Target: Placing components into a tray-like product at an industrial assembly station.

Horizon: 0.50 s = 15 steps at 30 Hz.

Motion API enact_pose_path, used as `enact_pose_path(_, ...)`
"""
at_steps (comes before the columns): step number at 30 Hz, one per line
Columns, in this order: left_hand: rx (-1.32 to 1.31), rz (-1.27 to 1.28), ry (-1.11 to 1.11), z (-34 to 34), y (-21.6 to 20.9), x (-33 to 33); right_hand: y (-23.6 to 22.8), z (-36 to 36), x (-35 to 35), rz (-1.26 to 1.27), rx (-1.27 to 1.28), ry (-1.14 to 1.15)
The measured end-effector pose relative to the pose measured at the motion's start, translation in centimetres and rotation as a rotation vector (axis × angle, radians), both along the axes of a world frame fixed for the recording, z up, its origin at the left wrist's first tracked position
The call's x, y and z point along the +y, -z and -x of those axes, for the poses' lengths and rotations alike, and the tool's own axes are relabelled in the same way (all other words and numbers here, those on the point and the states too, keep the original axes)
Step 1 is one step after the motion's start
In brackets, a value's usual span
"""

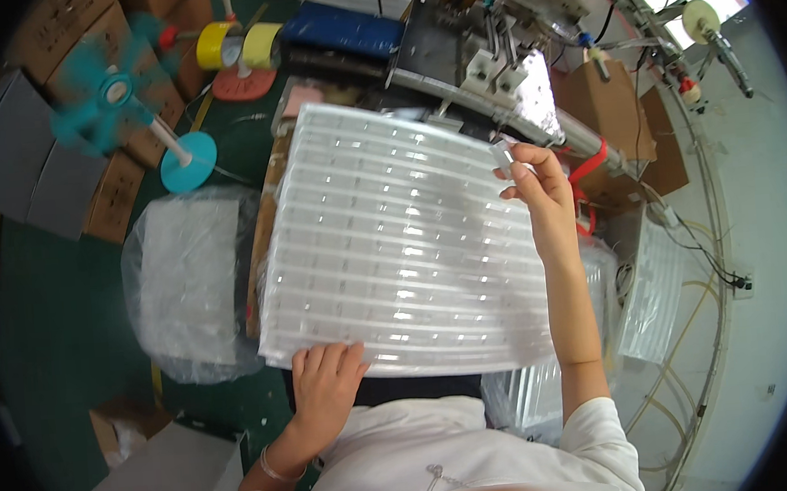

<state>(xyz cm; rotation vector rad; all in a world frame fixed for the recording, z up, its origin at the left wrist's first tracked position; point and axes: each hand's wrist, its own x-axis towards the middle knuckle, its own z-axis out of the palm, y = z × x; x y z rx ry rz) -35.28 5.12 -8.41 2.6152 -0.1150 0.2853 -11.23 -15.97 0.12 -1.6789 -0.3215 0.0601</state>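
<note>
A large translucent white plastic tray [403, 245] with many parallel ridged rows lies in front of me, its near edge close to my body. My left hand [326, 392] rests on the near left edge of this tray, fingers stretched over the rim and nothing visible in them. Above the tray's far right corner, my right hand [539, 176] is raised and pinches a small clear plastic piece [503, 154] between thumb and fingertips. The exact kind of that piece is too small to tell. Small glints show along the rows of the tray.
Beyond the tray stands a metal machine bench [500, 78] with a fixture. At left are a teal fan [116, 91], cardboard boxes [89, 61] and a plastic-wrapped white stack [191, 282]. More ridged trays [653, 296] stand at right, near hoses along the wall [766, 219].
</note>
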Motion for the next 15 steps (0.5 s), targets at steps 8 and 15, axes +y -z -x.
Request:
enact_pose_path(8, 0.071, 0.139, 0.085, -0.6, -1.0, 1.1, -1.6, -10.0, 0.6, 0.325, -0.594, 0.356)
enact_pose_path(15, 0.116, 0.202, 0.026, -1.4, -3.1, 3.2, -1.5, -15.9, 3.1, 0.890, -0.929, 0.483)
